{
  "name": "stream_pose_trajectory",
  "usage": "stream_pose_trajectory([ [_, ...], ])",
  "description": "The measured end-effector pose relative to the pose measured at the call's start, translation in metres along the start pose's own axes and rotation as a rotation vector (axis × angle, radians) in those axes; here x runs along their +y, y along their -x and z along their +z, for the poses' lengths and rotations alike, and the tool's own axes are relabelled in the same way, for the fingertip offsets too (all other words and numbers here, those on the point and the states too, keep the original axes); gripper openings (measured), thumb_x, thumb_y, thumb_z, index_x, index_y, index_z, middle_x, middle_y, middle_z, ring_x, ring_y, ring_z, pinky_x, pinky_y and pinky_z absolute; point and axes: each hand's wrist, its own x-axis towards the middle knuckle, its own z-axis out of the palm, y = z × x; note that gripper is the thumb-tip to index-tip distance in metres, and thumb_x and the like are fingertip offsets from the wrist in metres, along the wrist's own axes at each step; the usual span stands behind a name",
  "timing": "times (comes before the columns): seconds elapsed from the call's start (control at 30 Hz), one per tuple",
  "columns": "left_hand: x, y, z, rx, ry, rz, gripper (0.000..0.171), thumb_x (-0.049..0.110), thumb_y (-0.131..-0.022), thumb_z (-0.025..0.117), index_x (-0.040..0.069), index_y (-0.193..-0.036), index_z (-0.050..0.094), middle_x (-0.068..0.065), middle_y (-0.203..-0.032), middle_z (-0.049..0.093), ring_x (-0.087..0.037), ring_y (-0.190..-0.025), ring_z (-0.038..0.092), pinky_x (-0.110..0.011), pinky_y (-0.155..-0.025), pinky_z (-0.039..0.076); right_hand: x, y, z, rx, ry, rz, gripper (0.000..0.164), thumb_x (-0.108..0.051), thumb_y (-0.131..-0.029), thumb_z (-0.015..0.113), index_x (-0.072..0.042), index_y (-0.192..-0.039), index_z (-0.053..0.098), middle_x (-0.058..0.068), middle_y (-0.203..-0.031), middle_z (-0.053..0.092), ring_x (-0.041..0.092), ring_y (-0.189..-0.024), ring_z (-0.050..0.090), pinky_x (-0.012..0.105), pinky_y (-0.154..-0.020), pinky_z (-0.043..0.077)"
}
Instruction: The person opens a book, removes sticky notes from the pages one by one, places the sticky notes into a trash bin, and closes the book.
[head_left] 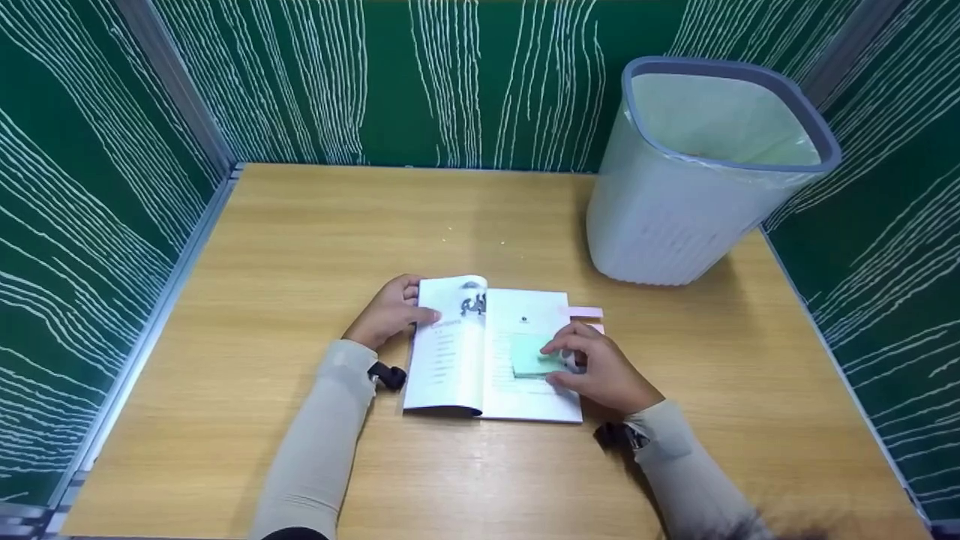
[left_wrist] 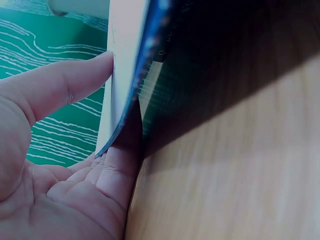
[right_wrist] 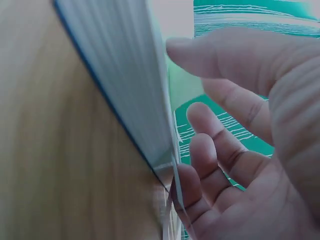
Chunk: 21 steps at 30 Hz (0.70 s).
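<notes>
An open book [head_left: 465,356] lies at the near middle of a wooden desk [head_left: 337,232]. The left hand [head_left: 390,311] pinches its left edge, thumb on the page, fingers beneath. The right hand [head_left: 602,371], fingers bent, is at a green sticky note [head_left: 529,355] on the right page (pinching or merely touching, I cannot tell). Pink tabs [head_left: 586,312] jut rightward; a lined bin [head_left: 667,217] stands far right.

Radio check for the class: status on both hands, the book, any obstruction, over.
Left hand holding open book by left edge. Right hand at green paper, grip unclear. Nothing seen in the way; bin stands apart.
</notes>
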Motion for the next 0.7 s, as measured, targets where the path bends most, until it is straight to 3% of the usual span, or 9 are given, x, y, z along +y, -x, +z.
stream_pose_trajectory([
  [0.33,0.0004,0.0013,-0.0002,0.0,-0.005,-0.008,0.066,-0.003,-0.083,0.081,0.008,-0.14,0.048,-0.012,-0.124,0.07,-0.027,-0.105,0.072,-0.032,-0.08,0.061,0.0,-0.0013,-0.0019,0.154,-0.056,-0.059,0.007,-0.017,-0.094,0.078,-0.02,-0.098,0.081,-0.005,-0.097,0.07,0.013,-0.077,0.059,0.021,-0.064,0.049],
  [0.5,0.0003,0.0016,-0.0012,-0.001,0.003,-0.01,0.066,-0.003,-0.083,0.081,0.009,-0.139,0.048,-0.012,-0.124,0.07,-0.028,-0.106,0.072,-0.032,-0.081,0.061,0.0017,-0.0016,-0.0033,0.176,-0.048,-0.084,0.007,-0.026,-0.095,0.076,-0.022,-0.1,0.08,-0.007,-0.096,0.071,0.012,-0.076,0.059,0.022,-0.063,0.05],
  [0.7,0.0004,0.0015,0.0003,-0.002,0.006,-0.005,0.066,-0.002,-0.082,0.083,0.009,-0.138,0.05,-0.011,-0.124,0.071,-0.028,-0.106,0.072,-0.034,-0.084,0.061,0.0039,-0.0013,-0.0034,0.228,-0.049,-0.086,0.005,-0.022,-0.094,0.078,-0.024,-0.099,0.078,-0.006,-0.097,0.072,0.013,-0.076,0.059,0.021,-0.063,0.049],
])
